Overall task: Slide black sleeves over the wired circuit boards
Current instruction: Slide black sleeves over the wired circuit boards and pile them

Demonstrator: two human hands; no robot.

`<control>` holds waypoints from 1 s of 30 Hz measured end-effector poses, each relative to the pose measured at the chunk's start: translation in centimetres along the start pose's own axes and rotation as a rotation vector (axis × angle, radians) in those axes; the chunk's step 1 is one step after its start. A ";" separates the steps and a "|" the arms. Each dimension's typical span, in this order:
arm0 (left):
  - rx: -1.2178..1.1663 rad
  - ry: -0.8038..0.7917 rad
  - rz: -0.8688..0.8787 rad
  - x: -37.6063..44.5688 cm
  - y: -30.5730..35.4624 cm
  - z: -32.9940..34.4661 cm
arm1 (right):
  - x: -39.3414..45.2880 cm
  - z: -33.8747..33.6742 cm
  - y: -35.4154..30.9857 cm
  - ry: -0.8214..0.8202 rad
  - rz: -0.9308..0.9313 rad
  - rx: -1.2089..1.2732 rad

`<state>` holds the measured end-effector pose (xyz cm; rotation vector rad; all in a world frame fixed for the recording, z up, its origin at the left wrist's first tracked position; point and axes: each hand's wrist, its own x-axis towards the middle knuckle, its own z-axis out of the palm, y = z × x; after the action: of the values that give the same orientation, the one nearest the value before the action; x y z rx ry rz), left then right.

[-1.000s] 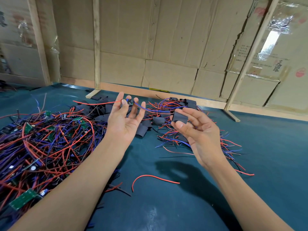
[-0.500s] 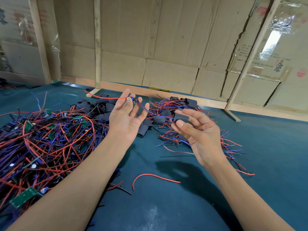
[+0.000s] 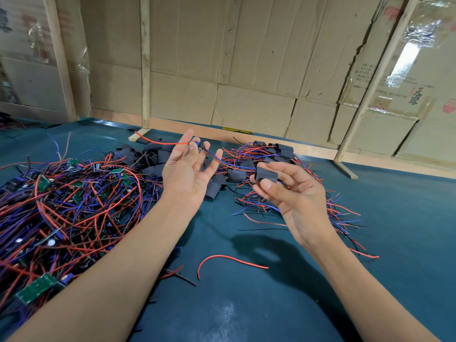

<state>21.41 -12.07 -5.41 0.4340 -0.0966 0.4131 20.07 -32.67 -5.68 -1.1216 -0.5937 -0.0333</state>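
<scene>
1. Pinching a black sleeve (image 3: 266, 174) between thumb and curled fingers, the right hand (image 3: 293, 193) hovers above the teal table (image 3: 394, 230).
2. Just left of it, the left hand (image 3: 188, 174), palm up with fingers loosely spread, pinches a small wired circuit board (image 3: 200, 146) at its fingertips; a red wire (image 3: 160, 142) trails left and a blue wire (image 3: 222, 161) runs right.
3. Loose black sleeves (image 3: 153, 156) lie behind the hands.
4. Sleeved boards (image 3: 278, 149) with wires sit behind the right hand.
5. Tangled unsleeved boards (image 3: 61, 206) crowd the left side; a stray red wire (image 3: 229, 260) lies between the forearms.
</scene>
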 end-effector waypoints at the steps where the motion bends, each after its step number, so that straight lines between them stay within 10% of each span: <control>1: 0.005 -0.008 0.001 0.0 0.0 0.0 | 0.0 -0.1 0.1 0.005 -0.002 -0.004; 22: 0.363 -0.323 -0.029 -1.8 -2.1 0.6 | 0.2 -1.3 -0.7 0.121 -0.078 -0.799; 30: 0.405 -0.357 -0.037 -2.1 -2.3 0.6 | 0.1 -1.8 -1.8 -0.241 0.005 -0.971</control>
<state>20.42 -14.99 -6.13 0.9061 -0.3544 0.3147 20.31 -34.99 -4.65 -2.0877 -0.8184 -0.2004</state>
